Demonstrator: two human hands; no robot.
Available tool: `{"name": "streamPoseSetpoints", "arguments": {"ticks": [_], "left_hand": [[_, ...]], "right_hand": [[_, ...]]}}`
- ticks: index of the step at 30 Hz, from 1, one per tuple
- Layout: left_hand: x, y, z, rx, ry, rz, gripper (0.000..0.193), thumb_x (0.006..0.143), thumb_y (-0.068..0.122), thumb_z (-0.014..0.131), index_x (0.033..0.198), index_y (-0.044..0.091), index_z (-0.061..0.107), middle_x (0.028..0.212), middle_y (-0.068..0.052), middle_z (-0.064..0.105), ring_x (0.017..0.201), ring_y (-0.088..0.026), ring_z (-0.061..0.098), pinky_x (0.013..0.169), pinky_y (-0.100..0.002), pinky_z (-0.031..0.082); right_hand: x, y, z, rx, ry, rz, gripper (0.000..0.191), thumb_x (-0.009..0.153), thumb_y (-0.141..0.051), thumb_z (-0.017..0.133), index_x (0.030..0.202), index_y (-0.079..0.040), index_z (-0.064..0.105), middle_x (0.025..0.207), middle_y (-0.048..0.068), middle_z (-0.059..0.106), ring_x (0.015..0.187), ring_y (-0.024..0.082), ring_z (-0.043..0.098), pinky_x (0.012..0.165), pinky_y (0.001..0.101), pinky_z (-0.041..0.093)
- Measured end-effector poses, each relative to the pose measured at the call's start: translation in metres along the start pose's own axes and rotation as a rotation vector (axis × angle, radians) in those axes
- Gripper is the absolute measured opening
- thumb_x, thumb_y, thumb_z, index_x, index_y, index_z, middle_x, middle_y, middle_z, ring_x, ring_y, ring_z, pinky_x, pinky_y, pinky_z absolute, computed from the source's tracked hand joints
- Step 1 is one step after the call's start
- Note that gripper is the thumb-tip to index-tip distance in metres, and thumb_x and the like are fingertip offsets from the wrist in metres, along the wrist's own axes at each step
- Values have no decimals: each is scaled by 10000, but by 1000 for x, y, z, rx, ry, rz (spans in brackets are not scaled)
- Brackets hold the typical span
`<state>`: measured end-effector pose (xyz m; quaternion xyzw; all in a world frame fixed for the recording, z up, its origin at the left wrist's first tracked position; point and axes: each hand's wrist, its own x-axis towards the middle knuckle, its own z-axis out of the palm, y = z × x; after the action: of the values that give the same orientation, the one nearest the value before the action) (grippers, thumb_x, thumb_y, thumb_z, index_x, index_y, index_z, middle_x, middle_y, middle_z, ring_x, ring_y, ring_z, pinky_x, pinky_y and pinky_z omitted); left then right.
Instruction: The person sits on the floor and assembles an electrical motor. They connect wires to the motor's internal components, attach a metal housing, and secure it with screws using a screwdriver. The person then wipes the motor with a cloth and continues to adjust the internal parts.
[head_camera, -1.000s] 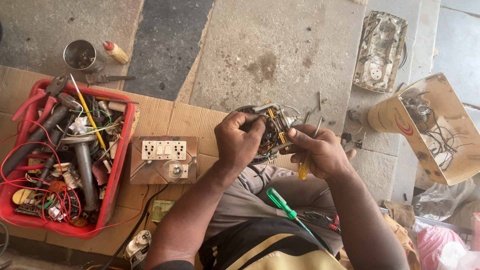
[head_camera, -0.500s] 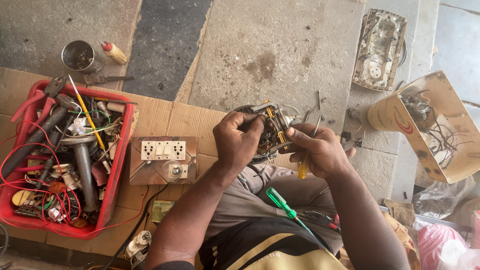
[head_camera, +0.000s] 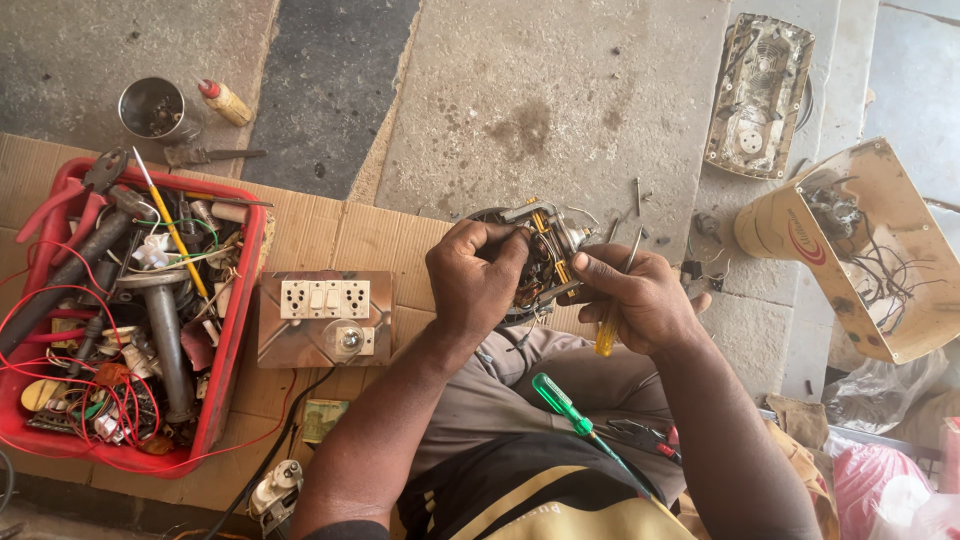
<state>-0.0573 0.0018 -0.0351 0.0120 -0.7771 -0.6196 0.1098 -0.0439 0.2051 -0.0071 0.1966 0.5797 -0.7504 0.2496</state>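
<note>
Motor assembly (head_camera: 540, 258): a small wound unit with copper-coloured coils and a grey metal bracket, held above the person's lap and just over the edge of the cardboard sheet (head_camera: 330, 235), between both hands.
Left hand (head_camera: 475, 278): fingers curled shut on the unit's left side, thumb and fingertips pinching its upper rim; it carries most of the unit.
Right hand (head_camera: 640, 300): fingers closed around a yellow-handled screwdriver (head_camera: 606, 335), the thumb pressed against the unit's right side.
Which way it lies: the unit sits directly between the two sets of fingers, touching both; the left hand is the nearer and wraps more of it.
Screwdriver axis: near upright in the frame, yellow handle low toward the lap, thin shaft rising past the knuckles, tip up and away from the body, just beside the unit's right edge.
Unit's axis: cannot tell for sure; its bracket end faces up and away from the person.
Lap: a green-handled screwdriver (head_camera: 560, 400) lies slantwise on the trousers.
Left of the hands: a switch-and-socket board (head_camera: 325, 318) on the cardboard, then a red crate (head_camera: 235, 340) heaped with tools and wire.
Far right: an open cream casing (head_camera: 870, 240) with loose wires on the stone floor.
</note>
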Motion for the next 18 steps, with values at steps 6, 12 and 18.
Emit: {"name": "streamPoseSetpoints", "arguments": {"ticks": [6, 12, 18], "left_hand": [[0, -1, 0, -10, 1, -15, 76, 864, 61, 772, 851, -7, 743, 837, -97, 720, 716, -129, 728, 612, -260, 590], [0, 1, 0, -2, 4, -25, 81, 865, 66, 775, 855, -8, 745, 837, -97, 721, 716, -129, 729, 610, -262, 589], [-1, 6, -1, -3, 23, 34, 79, 883, 61, 775, 891, -13, 750, 872, -115, 744, 754, -137, 742, 644, -270, 595]], "right_hand": [[0, -1, 1, 4, 0, 4, 412, 929, -213, 707, 1185, 109, 679, 938, 146, 737, 775, 193, 745, 537, 255, 565], [-1, -1, 2, -4, 9, 4, 411, 928, -212, 716, 1177, 114, 682, 930, 146, 733, 774, 196, 745, 548, 260, 575], [-2, -5, 5, -24, 16, -6, 416, 907, -213, 731, 1171, 107, 690, 923, 146, 745, 766, 199, 746, 548, 265, 568]]}}
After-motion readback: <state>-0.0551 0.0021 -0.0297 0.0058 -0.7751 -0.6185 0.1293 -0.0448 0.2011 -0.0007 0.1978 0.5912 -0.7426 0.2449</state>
